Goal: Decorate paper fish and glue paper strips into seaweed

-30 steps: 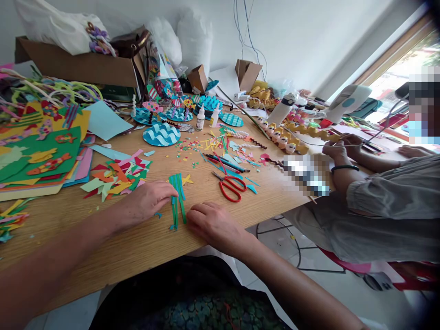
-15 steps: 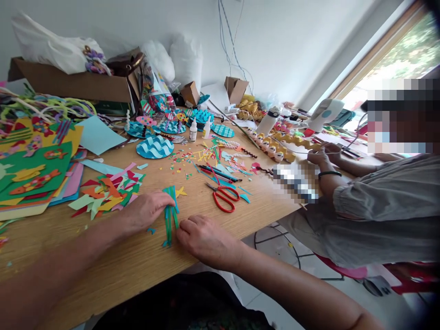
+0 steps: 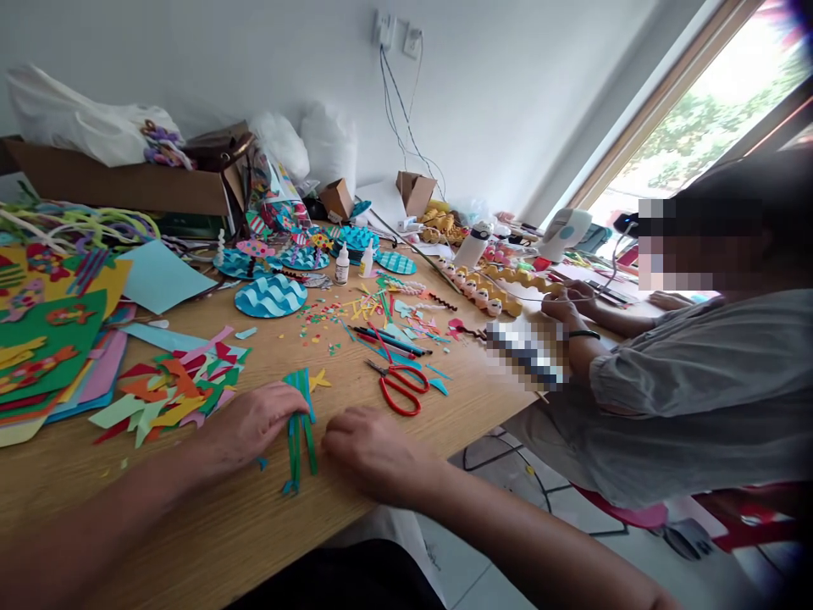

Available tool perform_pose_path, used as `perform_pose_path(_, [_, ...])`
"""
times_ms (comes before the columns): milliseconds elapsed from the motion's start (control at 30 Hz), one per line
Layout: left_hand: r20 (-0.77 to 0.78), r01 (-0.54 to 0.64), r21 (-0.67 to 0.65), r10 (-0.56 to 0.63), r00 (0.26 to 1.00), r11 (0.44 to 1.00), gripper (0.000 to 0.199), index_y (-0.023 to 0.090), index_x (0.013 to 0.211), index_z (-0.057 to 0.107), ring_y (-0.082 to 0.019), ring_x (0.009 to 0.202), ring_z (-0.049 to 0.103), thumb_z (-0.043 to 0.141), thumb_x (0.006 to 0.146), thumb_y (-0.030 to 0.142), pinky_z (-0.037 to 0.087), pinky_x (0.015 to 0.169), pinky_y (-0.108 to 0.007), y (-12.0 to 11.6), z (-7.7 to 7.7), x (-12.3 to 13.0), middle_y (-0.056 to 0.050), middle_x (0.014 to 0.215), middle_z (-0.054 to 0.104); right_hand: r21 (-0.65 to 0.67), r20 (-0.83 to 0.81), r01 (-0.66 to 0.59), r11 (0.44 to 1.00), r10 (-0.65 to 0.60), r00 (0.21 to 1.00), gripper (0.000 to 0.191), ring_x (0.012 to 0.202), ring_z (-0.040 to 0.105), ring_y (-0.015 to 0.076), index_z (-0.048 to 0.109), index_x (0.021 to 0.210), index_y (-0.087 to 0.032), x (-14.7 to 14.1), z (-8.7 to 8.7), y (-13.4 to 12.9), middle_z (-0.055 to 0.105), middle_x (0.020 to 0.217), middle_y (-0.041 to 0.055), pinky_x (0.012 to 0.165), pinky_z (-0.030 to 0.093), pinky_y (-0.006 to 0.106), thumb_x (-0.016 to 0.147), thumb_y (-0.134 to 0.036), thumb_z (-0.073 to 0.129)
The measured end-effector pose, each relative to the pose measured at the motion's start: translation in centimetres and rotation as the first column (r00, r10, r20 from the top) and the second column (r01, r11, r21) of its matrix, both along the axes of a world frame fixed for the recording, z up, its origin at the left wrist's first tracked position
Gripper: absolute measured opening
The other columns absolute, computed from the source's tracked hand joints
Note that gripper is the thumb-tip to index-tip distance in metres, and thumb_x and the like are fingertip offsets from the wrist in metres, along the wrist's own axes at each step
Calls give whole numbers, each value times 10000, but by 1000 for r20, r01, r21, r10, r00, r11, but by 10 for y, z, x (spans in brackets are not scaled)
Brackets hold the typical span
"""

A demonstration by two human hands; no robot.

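Note:
My left hand (image 3: pixel 263 419) presses its fingertips on the upper part of a blue-green striped paper piece (image 3: pixel 298 428), whose long strips hang toward the table's front edge. Just right of the strips, my right hand (image 3: pixel 374 453) rests on the table with curled fingers, apart from the paper; whether anything is between its fingertips is hidden. Behind my right hand lie red-handled scissors (image 3: pixel 405 385), blades pointing away to the left. A yellow paper piece (image 3: pixel 321 379) touches the area beside the striped paper. Colourful paper scraps (image 3: pixel 181 385) are heaped left of my left hand.
Glue bottles (image 3: pixel 341 264), a blue wavy-patterned disc (image 3: pixel 270 295) and dark pens (image 3: pixel 394 339) lie further back. Green and yellow sheets (image 3: pixel 57 339) are stacked at left. At right, a person in a grey shirt (image 3: pixel 711 390) works beside egg-carton strips (image 3: pixel 479 292).
The view has shifted, so the table items appear lower and further left. My right hand now sits slightly further from the paper strips; my left hand stays on the striped paper.

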State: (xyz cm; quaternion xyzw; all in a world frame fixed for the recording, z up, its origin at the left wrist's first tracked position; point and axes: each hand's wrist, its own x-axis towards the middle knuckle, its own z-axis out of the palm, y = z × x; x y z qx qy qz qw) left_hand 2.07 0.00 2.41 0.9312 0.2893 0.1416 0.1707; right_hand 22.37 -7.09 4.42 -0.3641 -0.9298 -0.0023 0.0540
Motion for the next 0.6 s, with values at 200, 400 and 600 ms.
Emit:
perform_pose_path(200, [105,-45,77,37,994,996,295,207,883,615,-160,892,601,321,856,195,471,782,-253,-5,0,-3,-29,916,661,-90,-181,577,812,-583,792,217,702,555,119,647,833,-177,52,21,88,647,794,27,603,358,209,809,-201,433])
perform_pose_path(400, [176,-142,145,116,978,979,304,222,930,621,-167,910,610,333,838,188,479,799,-256,-10,-16,-9,-30,951,667,-131,-95,769,625,-780,618,259,765,575,138,677,873,-144,97,12,178,669,784,42,640,370,193,720,-128,468])
perform_pose_path(600, [211,-164,240,113,971,957,328,216,972,607,-157,921,604,326,825,135,478,808,-249,-8,-21,-14,-32,963,663,-107,65,856,505,-856,513,299,892,563,188,668,948,-121,103,-2,220,649,958,110,661,375,216,719,-139,477])
